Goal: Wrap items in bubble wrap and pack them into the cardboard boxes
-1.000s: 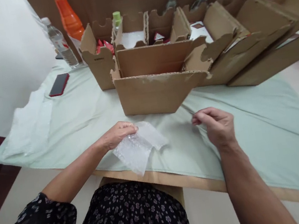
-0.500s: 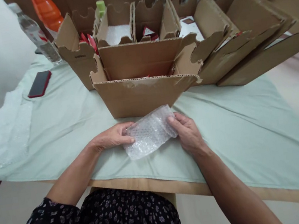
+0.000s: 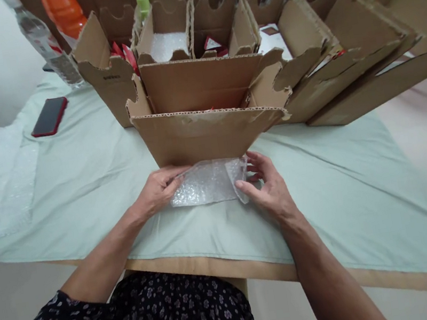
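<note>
A clear bubble wrap pouch lies level between my hands, just in front of the cardboard box nearest me. My left hand pinches the pouch's left end between thumb and fingers. At the opposite end, my right hand holds the folded-over edge, its thumb in front and its fingers spread behind. Whether anything is inside the pouch I cannot make out.
Several open cardboard boxes stand in a row behind, holding red packets and bubble wrap. A phone and bubble wrap sheets lie on the left of the green cloth. Bottles stand at the back.
The bubble wrap pouch has turned from tilted to level, its right end coming down. My right fingers have loosened and spread around that end, and my left hand has shifted slightly left.
</note>
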`<action>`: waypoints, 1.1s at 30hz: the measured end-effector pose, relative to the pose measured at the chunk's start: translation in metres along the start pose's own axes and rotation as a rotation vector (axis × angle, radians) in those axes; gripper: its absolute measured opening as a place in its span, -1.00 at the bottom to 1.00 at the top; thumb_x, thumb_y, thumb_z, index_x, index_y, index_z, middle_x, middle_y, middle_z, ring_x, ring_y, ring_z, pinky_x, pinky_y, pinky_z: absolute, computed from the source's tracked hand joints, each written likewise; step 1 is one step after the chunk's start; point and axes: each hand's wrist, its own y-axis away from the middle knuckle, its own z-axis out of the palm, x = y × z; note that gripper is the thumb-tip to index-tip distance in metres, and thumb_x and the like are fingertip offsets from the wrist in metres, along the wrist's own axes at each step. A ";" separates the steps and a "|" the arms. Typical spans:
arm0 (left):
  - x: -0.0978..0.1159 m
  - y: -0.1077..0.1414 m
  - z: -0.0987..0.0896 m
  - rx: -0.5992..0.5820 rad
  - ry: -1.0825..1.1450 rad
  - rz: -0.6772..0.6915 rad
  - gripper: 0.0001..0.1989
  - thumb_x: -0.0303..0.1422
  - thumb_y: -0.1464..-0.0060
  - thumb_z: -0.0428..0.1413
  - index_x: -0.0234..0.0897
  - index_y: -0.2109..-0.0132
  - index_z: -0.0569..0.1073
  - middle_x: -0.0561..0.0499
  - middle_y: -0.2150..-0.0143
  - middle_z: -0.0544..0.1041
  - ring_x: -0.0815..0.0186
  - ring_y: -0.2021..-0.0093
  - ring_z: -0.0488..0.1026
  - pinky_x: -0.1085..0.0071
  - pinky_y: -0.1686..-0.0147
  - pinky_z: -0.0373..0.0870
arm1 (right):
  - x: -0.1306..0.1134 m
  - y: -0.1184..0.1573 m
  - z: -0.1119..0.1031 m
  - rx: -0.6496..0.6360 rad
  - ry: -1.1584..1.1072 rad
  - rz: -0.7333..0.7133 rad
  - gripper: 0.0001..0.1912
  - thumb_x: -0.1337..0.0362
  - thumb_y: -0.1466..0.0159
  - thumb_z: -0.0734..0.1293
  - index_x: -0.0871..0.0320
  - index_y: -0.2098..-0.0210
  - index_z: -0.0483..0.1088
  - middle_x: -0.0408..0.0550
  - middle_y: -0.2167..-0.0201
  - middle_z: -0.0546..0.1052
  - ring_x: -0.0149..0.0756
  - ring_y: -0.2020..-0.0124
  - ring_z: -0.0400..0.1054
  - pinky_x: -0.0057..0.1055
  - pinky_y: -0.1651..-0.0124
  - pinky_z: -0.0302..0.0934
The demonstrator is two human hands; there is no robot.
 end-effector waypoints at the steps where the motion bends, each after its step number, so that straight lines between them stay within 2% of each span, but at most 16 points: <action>1: -0.001 0.000 0.002 0.029 -0.018 0.043 -0.68 -0.27 -0.28 0.08 -0.20 -0.03 0.66 -0.08 0.02 0.69 0.20 0.05 0.60 0.23 -0.05 0.51 | 0.001 0.000 0.001 0.003 0.010 0.016 -0.35 0.03 -0.16 0.48 0.01 -0.20 0.38 0.04 -0.06 0.57 -0.15 0.10 0.50 -0.19 0.09 0.41; 4: 0.000 0.002 0.000 0.090 0.010 0.144 -0.72 -0.29 -0.28 0.11 -0.18 0.00 0.68 -0.11 0.01 0.66 0.19 -0.02 0.57 0.21 -0.10 0.49 | 0.001 -0.002 0.000 0.009 -0.044 0.104 -0.68 0.11 -0.20 0.41 0.10 0.10 0.54 -0.05 0.26 0.63 -0.25 0.33 0.47 -0.29 0.24 0.36; 6: 0.003 0.004 -0.006 0.078 0.085 0.166 -0.75 -0.31 -0.26 0.13 -0.15 0.05 0.69 -0.12 -0.10 0.61 0.15 -0.14 0.52 0.16 -0.20 0.43 | -0.002 -0.003 -0.003 0.004 -0.142 0.177 -0.77 0.12 -0.20 0.40 0.12 0.23 0.54 -0.10 0.40 0.60 -0.30 0.43 0.43 -0.35 0.35 0.30; 8: 0.008 0.006 -0.016 0.005 0.183 0.169 -0.78 -0.30 -0.24 0.16 -0.11 0.11 0.71 -0.11 -0.22 0.54 0.08 -0.26 0.44 0.06 -0.31 0.32 | -0.005 -0.004 -0.007 0.011 -0.250 0.229 -0.78 0.13 -0.18 0.42 0.11 0.25 0.53 -0.11 0.43 0.59 -0.31 0.45 0.43 -0.38 0.39 0.29; 10: 0.014 0.007 -0.028 -0.131 0.281 0.199 -0.81 -0.24 -0.21 0.19 -0.07 0.17 0.72 -0.07 -0.31 0.49 -0.02 -0.37 0.33 -0.06 -0.39 0.19 | -0.007 -0.005 -0.010 0.044 -0.311 0.246 -0.80 0.15 -0.15 0.45 0.10 0.26 0.53 -0.11 0.41 0.61 -0.29 0.40 0.47 -0.36 0.32 0.35; 12: 0.020 0.008 -0.039 -0.345 0.361 0.262 -0.79 -0.14 -0.18 0.22 -0.03 0.17 0.73 -0.05 -0.33 0.49 -0.10 -0.43 0.24 -0.13 -0.41 0.11 | -0.008 -0.005 -0.012 0.071 -0.322 0.254 -0.82 0.18 -0.16 0.46 0.09 0.26 0.52 -0.10 0.39 0.62 -0.27 0.33 0.51 -0.32 0.21 0.40; 14: 0.024 0.008 -0.045 -0.587 0.420 0.293 -0.70 -0.02 -0.15 0.21 -0.02 0.14 0.73 -0.09 -0.27 0.54 -0.12 -0.41 0.28 -0.11 -0.39 0.16 | -0.006 -0.006 -0.013 0.072 -0.315 0.267 -0.82 0.19 -0.17 0.46 0.08 0.25 0.51 -0.10 0.39 0.61 -0.26 0.29 0.52 -0.29 0.14 0.42; 16: 0.025 0.008 -0.045 -0.730 0.422 0.228 -0.63 0.05 -0.14 0.18 -0.06 0.15 0.72 -0.16 -0.11 0.65 -0.08 -0.25 0.47 -0.01 -0.27 0.34 | -0.003 -0.006 -0.012 0.066 -0.309 0.276 -0.80 0.18 -0.17 0.46 0.08 0.22 0.49 -0.11 0.40 0.60 -0.27 0.29 0.52 -0.27 0.10 0.42; 17: 0.025 0.008 -0.043 -0.712 0.376 0.156 -0.62 0.04 -0.16 0.16 -0.11 0.20 0.71 -0.17 0.01 0.69 -0.02 -0.12 0.56 0.07 -0.16 0.43 | -0.001 -0.006 -0.011 0.067 -0.306 0.273 -0.79 0.19 -0.18 0.46 0.08 0.20 0.49 -0.12 0.39 0.60 -0.28 0.30 0.51 -0.27 0.09 0.42; 18: 0.024 0.008 -0.040 -0.629 0.285 0.069 -0.62 0.01 -0.18 0.13 -0.15 0.28 0.69 -0.16 0.15 0.70 0.05 0.05 0.61 0.15 -0.02 0.50 | 0.000 -0.007 -0.010 0.072 -0.304 0.266 -0.77 0.19 -0.17 0.46 0.08 0.18 0.48 -0.12 0.38 0.61 -0.29 0.30 0.51 -0.26 0.08 0.42; 20: 0.020 0.008 -0.032 -0.330 -0.003 -0.105 -0.63 -0.10 -0.19 0.10 -0.23 0.43 0.59 -0.08 0.38 0.63 0.22 0.33 0.55 0.31 0.27 0.46 | 0.001 -0.007 -0.009 0.084 -0.313 0.252 -0.74 0.21 -0.17 0.45 0.08 0.15 0.47 -0.10 0.33 0.63 -0.31 0.30 0.51 -0.25 0.05 0.42; 22: 0.015 0.006 -0.026 -0.066 -0.271 -0.223 -0.69 -0.18 -0.14 0.11 -0.25 0.47 0.52 -0.02 0.47 0.55 0.30 0.44 0.43 0.37 0.40 0.34 | 0.000 -0.007 -0.009 0.100 -0.336 0.241 -0.74 0.22 -0.17 0.45 0.08 0.14 0.47 -0.08 0.29 0.65 -0.30 0.28 0.53 -0.24 0.02 0.43; 23: 0.013 0.004 -0.024 -0.004 -0.345 -0.255 -0.73 -0.19 -0.10 0.13 -0.25 0.45 0.51 -0.01 0.46 0.55 0.31 0.44 0.41 0.38 0.41 0.31 | 0.000 -0.007 -0.010 0.106 -0.350 0.235 -0.75 0.23 -0.17 0.45 0.07 0.15 0.48 -0.08 0.29 0.65 -0.30 0.26 0.54 -0.23 0.01 0.43; 25: 0.010 0.001 -0.021 0.011 -0.394 -0.284 -0.78 -0.18 -0.05 0.16 -0.25 0.34 0.54 0.00 0.41 0.57 0.29 0.42 0.43 0.37 0.38 0.31 | -0.002 -0.007 -0.011 0.109 -0.375 0.225 -0.76 0.22 -0.16 0.45 0.07 0.17 0.49 -0.07 0.29 0.66 -0.28 0.24 0.55 -0.22 0.00 0.44; 29: 0.009 0.001 -0.010 0.022 -0.445 -0.273 -0.69 -0.19 -0.04 0.18 -0.26 0.12 0.58 -0.02 0.38 0.57 0.23 0.39 0.45 0.33 0.35 0.30 | -0.003 -0.007 -0.013 0.088 -0.389 0.208 -0.77 0.19 -0.14 0.46 0.08 0.21 0.50 -0.07 0.31 0.66 -0.23 0.25 0.56 -0.21 0.08 0.45; 33: 0.012 0.004 -0.002 -0.020 -0.367 -0.236 -0.82 -0.30 -0.08 0.10 -0.27 0.27 0.56 0.01 0.42 0.55 0.27 0.40 0.44 0.35 0.35 0.29 | -0.002 -0.007 -0.013 0.073 -0.358 0.184 -0.78 0.17 -0.13 0.44 0.09 0.24 0.50 -0.05 0.32 0.66 -0.20 0.24 0.57 -0.18 0.09 0.45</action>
